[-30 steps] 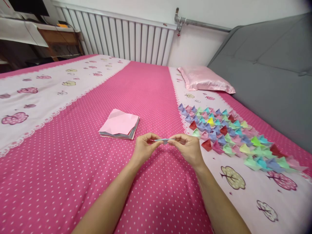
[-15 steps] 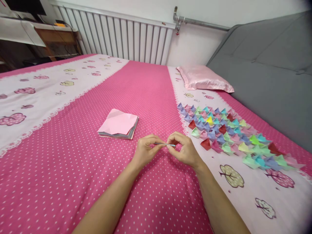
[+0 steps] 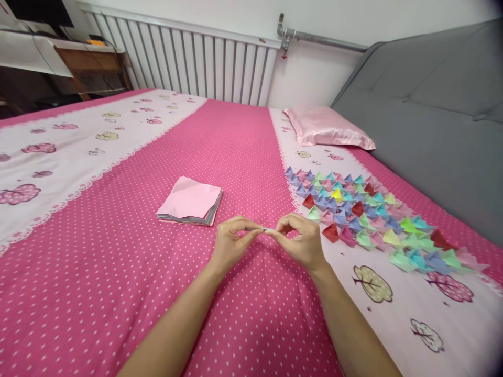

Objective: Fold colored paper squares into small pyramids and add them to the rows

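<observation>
Between my two hands is a small folded paper [image 3: 265, 229], light blue and seen nearly edge-on, mostly hidden by the fingers. My left hand [image 3: 234, 240] pinches its left part with thumb and forefinger. My right hand [image 3: 301, 238] is closed in a pinch at its right end, fingertips close to those of the left. To the left of my hands lies a stack of square paper sheets [image 3: 190, 199], a pink one on top. On the right, several rows of folded paper boats [image 3: 356, 209] stand in many colours.
A pink dotted bedspread [image 3: 236, 141] covers the bed. Beyond the boats lies a pink satin pillow [image 3: 326, 127], beside a grey padded headboard [image 3: 428, 104]. A white radiator [image 3: 188, 57] and a pipe [image 3: 326, 40] run along the wall. A desk with a monitor [image 3: 39, 13] is far left.
My right fingertips have slid left along the folded paper, so less of it shows. My left hand has shifted slightly left, and the right hand's knuckles have turned outward.
</observation>
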{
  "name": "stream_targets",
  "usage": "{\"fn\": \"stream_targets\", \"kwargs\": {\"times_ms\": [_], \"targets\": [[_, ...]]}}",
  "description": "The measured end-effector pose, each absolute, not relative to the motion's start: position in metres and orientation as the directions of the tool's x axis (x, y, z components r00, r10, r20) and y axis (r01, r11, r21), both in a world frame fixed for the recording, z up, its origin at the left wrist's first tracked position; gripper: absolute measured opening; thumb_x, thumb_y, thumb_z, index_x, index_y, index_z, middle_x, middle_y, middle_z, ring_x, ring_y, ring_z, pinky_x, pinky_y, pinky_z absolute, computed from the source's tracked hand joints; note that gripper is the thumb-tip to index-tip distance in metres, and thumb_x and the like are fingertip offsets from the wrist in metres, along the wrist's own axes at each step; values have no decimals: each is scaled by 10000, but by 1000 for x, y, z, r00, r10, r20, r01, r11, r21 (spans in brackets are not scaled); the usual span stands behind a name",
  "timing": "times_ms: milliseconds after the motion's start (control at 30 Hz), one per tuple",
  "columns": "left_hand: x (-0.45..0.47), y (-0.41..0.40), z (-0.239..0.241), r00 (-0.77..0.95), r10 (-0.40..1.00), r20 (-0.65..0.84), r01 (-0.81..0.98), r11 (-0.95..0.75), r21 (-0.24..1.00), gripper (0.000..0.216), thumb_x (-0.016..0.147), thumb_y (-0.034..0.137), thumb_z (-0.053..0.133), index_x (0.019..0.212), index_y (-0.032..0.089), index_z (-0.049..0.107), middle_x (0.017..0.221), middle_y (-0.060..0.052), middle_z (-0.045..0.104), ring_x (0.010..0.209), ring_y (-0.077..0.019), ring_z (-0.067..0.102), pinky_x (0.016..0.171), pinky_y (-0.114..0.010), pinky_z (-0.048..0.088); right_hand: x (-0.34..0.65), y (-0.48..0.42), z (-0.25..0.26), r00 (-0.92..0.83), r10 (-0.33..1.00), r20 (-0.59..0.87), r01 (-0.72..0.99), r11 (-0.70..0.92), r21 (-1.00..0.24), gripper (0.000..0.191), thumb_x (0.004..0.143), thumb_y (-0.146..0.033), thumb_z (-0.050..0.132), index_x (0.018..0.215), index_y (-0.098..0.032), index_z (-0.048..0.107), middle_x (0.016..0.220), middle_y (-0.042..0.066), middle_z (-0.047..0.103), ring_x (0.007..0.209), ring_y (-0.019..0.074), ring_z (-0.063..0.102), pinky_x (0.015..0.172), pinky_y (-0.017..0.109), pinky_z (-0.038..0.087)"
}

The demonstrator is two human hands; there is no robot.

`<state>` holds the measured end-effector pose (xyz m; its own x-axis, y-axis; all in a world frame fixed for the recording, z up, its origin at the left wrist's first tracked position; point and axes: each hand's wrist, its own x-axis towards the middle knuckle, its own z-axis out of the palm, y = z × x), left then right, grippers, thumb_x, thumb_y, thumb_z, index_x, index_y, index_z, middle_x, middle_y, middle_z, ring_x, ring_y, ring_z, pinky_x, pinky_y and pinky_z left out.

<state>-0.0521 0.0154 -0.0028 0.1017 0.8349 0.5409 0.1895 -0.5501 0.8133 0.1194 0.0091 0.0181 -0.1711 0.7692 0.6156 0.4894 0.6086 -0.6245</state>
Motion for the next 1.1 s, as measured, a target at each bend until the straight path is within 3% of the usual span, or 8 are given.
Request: {"fn": "stream_targets", "kwargs": {"times_ms": [200, 333, 500, 633, 767, 967, 1100], "targets": [[-54, 17, -3, 33, 836, 547, 193, -543, 818, 56, 700, 232, 683, 716, 186, 710, 677, -38, 676, 627, -129, 597, 606, -246, 470, 125, 13, 18, -88, 770, 632, 489, 586, -646, 284, 600, -352, 770, 592, -190, 537, 578, -10, 564, 547, 130, 536, 543, 272, 460], [-53, 16, -2, 82, 852, 517, 160, -523, 837, 72, 705, 241, 678, 743, 197, 721, 685, -41, 675, 622, -130, 598, 583, -245, 470, 120, 10, 19, -140, 849, 510, 380, 521, -764, 233, 685, -320, 710, 868, -204, 625, 822, 43, 665, 681, 153, 614, 614, 286, 511], [-50, 15, -2, 80, 915, 396, 152, -404, 902, 117, 684, 261, 691, 766, 180, 714, 705, -52, 700, 627, -141, 619, 584, -250, 484, 117, 9, 19, -130, 886, 446, 355, 461, -813, 185, 734, -264, 651, 900, -194, 612, 792, 42, 655, 708, 161, 616, 632, 288, 512], [-49, 17, -6, 31, 965, 262, -42, -261, 965, 161, 651, 267, 709, 725, 138, 647, 676, -49, 695, 608, -149, 641, 561, -244, 500, 120, 10, 20, -140, 866, 480, 359, 497, -790, 180, 746, -198, 609, 925, -190, 602, 789, 29, 626, 697, 145, 593, 634, 273, 490], [-47, 18, -9, 86, 970, 226, -178, -208, 962, 189, 631, 262, 725, 699, 134, 604, 656, -34, 685, 585, -132, 635, 551, -231, 502, 120, 10, 21, -222, 838, 499, 402, 545, -736, 140, 747, -174, 584, 882, -193, 619, 742, 15, 597, 658, 135, 553, 601, 265, 453], [-46, 17, -13, 168, 963, 212, -151, -187, 971, 198, 641, 269, 721, 706, 131, 594, 641, -28, 665, 569, -110, 610, 547, -216, 488, 119, 9, 23, -303, 842, 445, 420, 538, -731, 49, 743, -185, 583, 765, -181, 627, 684, 13, 585, 592, 120, 501, 550, 249, 415], [-48, 17, -10, 198, 948, 248, -82, -236, 968, 195, 678, 277, 693, 729, 140, 564, 660, -28, 647, 600, -114, 601, 572, -229, 484, 121, 10, 22, -257, 881, 398, 399, 472, -786, 62, 740, -232, 616, 710, -177, 614, 664, 11, 613, 587, 122, 527, 555, 252, 422]]}}
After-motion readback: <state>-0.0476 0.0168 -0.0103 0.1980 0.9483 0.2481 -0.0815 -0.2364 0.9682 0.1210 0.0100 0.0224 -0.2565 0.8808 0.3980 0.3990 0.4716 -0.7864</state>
